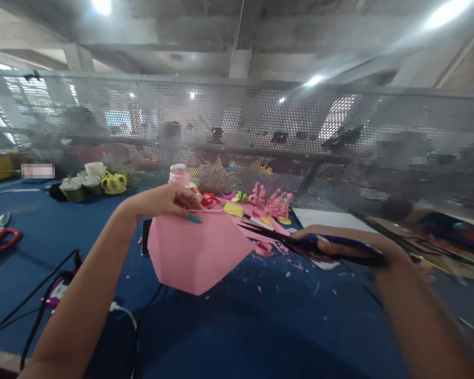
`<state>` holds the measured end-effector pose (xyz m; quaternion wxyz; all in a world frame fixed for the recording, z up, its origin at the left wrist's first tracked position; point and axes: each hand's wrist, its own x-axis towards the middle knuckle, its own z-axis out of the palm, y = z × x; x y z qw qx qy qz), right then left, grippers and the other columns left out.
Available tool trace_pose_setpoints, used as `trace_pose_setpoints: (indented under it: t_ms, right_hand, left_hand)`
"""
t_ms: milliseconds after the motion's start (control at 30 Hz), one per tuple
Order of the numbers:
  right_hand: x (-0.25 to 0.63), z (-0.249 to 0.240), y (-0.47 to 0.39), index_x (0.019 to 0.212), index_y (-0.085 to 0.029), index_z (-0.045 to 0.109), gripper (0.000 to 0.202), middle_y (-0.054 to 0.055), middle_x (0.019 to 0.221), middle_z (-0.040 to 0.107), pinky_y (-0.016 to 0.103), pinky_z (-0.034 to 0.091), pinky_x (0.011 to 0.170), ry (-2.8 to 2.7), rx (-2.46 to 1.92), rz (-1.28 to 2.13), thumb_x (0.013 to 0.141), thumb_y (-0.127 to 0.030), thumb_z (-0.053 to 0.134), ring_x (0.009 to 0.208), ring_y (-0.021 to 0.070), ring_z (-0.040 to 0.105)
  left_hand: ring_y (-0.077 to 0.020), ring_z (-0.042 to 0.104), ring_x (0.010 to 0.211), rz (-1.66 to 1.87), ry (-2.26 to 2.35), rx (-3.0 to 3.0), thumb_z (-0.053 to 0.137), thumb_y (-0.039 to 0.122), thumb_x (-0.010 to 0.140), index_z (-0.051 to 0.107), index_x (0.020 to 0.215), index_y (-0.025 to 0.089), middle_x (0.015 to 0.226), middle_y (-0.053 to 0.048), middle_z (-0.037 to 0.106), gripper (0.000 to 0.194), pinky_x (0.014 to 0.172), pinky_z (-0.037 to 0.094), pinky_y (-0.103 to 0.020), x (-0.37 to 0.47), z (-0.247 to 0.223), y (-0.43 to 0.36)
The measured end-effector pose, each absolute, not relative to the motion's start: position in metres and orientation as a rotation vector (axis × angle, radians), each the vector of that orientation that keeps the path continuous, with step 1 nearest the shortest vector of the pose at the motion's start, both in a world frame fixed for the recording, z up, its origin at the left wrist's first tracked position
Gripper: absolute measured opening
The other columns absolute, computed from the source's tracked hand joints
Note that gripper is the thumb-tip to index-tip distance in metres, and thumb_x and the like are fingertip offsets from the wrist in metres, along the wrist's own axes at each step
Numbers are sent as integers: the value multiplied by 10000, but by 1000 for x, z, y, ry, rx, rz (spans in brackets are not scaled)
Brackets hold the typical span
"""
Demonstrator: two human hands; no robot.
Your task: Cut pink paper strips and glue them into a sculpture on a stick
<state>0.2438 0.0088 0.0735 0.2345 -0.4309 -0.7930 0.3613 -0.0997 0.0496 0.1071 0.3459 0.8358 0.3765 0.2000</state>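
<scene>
My left hand (174,201) pinches the top edge of a large sheet of pink paper (197,252), which hangs down in front of me above the table. A narrow pink strip runs along that top edge to the right of my fingers. In my right hand (319,239) is a pair of scissors (335,246) with dark blue handles. Its blades point left, their tips close to the right part of the pink sheet. Whether the tips touch the paper I cannot tell.
Pink cut-out pieces (276,202), a yellow paper piece (233,209) and scraps lie behind the sheet. Red-handled scissors (3,239) and cables (39,316) are at the left. Cups (90,184) stand farther back. A perforated metal screen (237,121) borders the blue table (240,337).
</scene>
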Motion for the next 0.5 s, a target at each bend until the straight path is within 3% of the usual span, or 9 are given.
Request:
trace_pose_setpoints:
  t_ms: [200, 500]
  right_hand:
    - [240, 78, 10, 735, -142, 628, 564, 18, 608, 540, 213, 353, 470, -2313, -1223, 1102, 574, -667, 500, 524, 87, 433]
    - [224, 79, 12, 742, -160, 649, 474, 4, 542, 521, 216, 332, 432, -2401, -1059, 1212, 589, -598, 554, 474, 95, 415]
  left_hand:
    - [-138, 605, 746, 455, 982, 2121, 641, 192, 631, 656, 874, 197, 786, -15, 673, 243, 652, 426, -201, -92, 111, 48]
    - [-141, 608, 713, 355, 888, 2190, 650, 162, 617, 676, 896, 211, 771, -18, 683, 285, 618, 422, -195, -82, 105, 53]
